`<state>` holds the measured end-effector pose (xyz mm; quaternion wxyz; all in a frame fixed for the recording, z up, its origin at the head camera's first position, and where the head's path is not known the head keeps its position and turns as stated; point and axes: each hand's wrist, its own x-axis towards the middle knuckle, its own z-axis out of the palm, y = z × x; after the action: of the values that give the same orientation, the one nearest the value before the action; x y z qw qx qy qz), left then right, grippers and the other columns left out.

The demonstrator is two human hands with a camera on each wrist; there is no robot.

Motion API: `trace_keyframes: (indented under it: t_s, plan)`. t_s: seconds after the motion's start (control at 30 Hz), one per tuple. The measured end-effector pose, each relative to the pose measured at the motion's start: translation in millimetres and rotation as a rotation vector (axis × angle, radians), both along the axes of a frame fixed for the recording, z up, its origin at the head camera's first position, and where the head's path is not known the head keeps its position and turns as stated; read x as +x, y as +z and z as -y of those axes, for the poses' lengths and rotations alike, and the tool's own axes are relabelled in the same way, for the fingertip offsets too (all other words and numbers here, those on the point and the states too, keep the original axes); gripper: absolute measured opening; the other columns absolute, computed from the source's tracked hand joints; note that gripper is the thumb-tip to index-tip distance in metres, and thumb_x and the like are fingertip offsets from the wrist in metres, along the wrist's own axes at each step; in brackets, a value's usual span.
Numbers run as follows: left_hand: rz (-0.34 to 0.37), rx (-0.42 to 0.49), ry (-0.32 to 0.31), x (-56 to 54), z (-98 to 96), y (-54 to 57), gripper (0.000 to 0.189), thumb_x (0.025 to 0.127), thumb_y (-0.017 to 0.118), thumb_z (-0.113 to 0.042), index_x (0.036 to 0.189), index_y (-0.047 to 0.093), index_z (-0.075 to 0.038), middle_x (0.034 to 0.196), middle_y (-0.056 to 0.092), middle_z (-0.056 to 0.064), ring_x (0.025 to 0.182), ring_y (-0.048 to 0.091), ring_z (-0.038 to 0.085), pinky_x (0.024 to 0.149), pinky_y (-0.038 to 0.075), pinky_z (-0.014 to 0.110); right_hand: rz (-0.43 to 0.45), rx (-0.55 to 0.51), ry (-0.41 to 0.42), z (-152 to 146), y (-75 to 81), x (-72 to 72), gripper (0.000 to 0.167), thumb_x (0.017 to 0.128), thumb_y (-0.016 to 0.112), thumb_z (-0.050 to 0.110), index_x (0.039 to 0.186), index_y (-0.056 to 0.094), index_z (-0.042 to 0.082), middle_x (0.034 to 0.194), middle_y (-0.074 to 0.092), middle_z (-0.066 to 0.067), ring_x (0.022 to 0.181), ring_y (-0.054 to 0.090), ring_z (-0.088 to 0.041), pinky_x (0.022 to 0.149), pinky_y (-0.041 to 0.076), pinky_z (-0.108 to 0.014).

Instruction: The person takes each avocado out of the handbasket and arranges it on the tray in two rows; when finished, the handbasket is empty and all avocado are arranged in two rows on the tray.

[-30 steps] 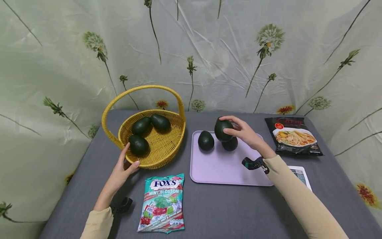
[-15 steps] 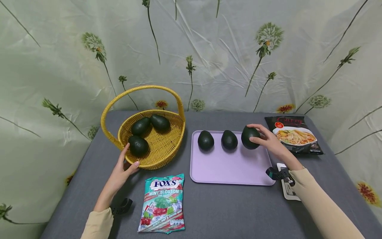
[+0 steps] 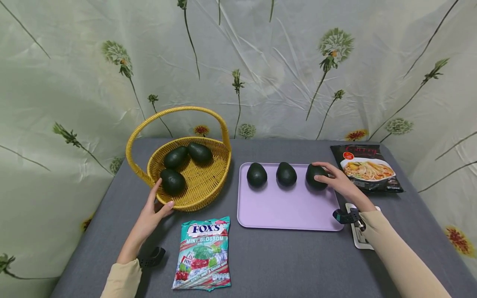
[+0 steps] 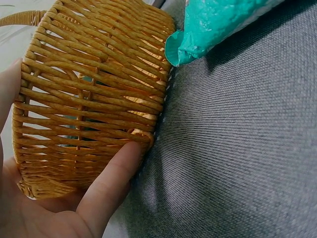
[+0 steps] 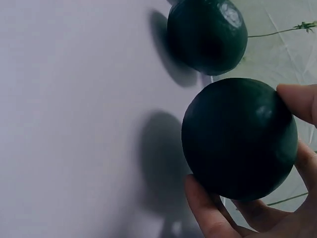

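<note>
1. Right hand [image 3: 338, 183] pinches the end avocado [image 3: 314, 177] between thumb and fingers, at the far right part of the tray [image 3: 283, 211]. Dark green skin, smooth, dull sheen; from the right wrist I see it almost round. Whether its underside touches the tray, I cannot tell.

2. Tray: lilac, flat, smooth, rounded corners, thin raised rim. Left avocado [image 3: 256, 175] and middle avocado [image 3: 286, 174] sit apart, in a row with the held one. My right wrist view clips one neighbour at the top edge.

3. Left hand [image 3: 150, 215]: thumb and fingers spread against the basket [image 3: 203, 184], a fingertip at the rim, thumb laid low on the wall. Other fingers are partly hidden by the weave; I cannot read them fully.

4. Basket: yellow, woven from ribbed strands with slits between, round bowl, tall hoop handle. Three avocados [image 3: 173, 182] inside, two at the back, one by the left hand.

5. Candy bag [image 3: 203, 252]: teal, crinkled, flat on grey cloth [image 3: 283, 265]. Left wrist view gives me only one corner.

6. Noodle pack [image 3: 369, 169]: black, glossy, just beyond the right hand.

7. Pale flat thing [image 3: 357, 238] mostly covered by the right sleeve and strap; can't make it out.

8. Curtain [image 3: 275, 82] behind: creased, plant print. Both forearms run out of frame.
</note>
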<state>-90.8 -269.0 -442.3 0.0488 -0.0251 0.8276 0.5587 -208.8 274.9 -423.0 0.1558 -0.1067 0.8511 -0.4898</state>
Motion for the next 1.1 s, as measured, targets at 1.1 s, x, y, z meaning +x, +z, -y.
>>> trace_keyframes:
  t_s: [1.1]
  plan:
    - [-0.026,0.039,-0.014,0.0,0.2,-2.9,0.083,0.098,0.056,-0.017,0.154,-0.004,-0.032,0.156,-0.003,0.019,0.128,0.034,0.048,0.086,0.050,0.043,-0.059,0.042,-0.028,-2.5,5.9,-1.8,0.056,0.098,0.055,0.028,0.145,0.037,0.001,0.146,0.029,-0.029,0.131,0.029,-0.050,0.100,0.026,-0.065]
